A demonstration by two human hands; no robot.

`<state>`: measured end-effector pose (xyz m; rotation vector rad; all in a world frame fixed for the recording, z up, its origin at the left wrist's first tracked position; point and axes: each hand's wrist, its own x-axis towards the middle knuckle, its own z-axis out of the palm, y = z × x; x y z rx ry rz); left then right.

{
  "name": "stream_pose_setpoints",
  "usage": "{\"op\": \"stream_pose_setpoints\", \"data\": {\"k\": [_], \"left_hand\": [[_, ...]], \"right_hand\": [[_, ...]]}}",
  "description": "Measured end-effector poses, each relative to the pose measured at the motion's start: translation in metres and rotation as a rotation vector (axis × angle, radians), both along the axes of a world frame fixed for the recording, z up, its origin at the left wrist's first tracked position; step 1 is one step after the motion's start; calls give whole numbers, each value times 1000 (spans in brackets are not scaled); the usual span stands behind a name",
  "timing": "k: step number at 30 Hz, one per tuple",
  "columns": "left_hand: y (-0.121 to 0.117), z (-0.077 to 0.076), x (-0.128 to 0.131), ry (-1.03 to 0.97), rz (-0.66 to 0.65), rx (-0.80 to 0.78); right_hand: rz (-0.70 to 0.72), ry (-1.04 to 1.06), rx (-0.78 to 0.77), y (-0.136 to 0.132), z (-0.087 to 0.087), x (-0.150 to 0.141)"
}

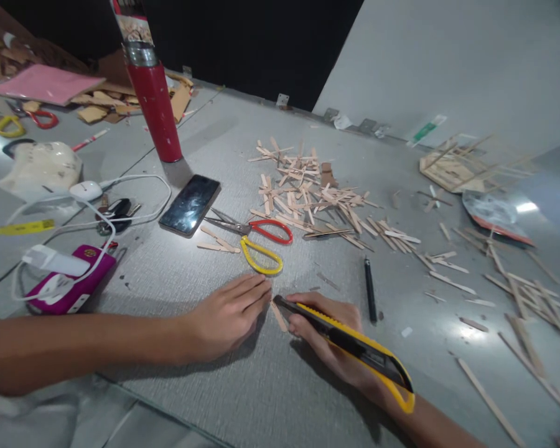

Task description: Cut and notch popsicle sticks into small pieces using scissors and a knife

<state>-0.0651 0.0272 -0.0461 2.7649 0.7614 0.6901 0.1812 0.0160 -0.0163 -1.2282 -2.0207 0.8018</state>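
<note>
My right hand (327, 351) is wrapped round a yellow and black utility knife (360, 346), its front end pointing left toward a small wooden stick (279, 316). That stick lies on the table between my hands, near the knife tip. My left hand (228, 317) rests palm down, fingers pressed together, with the fingertips at the stick's upper end; their exact contact is hidden. Just beyond my left fingers lie scissors (245, 229) with one red and one yellow handle, blades spread a little. A black pen (370, 289) lies beyond my right hand.
Many wooden sticks (303, 186) are heaped mid-table, with more scattered right. A phone (190, 205), an upright red flask (155, 106) and a purple power bank (72, 280) with white cables stand or lie left. A stick-built frame (457, 165) sits far right by a plastic bag (494, 214).
</note>
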Motion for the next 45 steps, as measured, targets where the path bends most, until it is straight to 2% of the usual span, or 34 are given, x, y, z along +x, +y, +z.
{"op": "stream_pose_setpoints", "data": {"k": [11,22,36,45], "left_hand": [[1,6,1,20,19,55],[0,-1,1,18,20,63],[1,3,1,48,38,121],[1,1,1,30,31,99]], "right_hand": [[-8,27,-9,-1,-1,-3],[14,48,45,-1,-5,-2],[35,49,95,-1,-6,-2],[37,62,100,-1,-10,-1]]}}
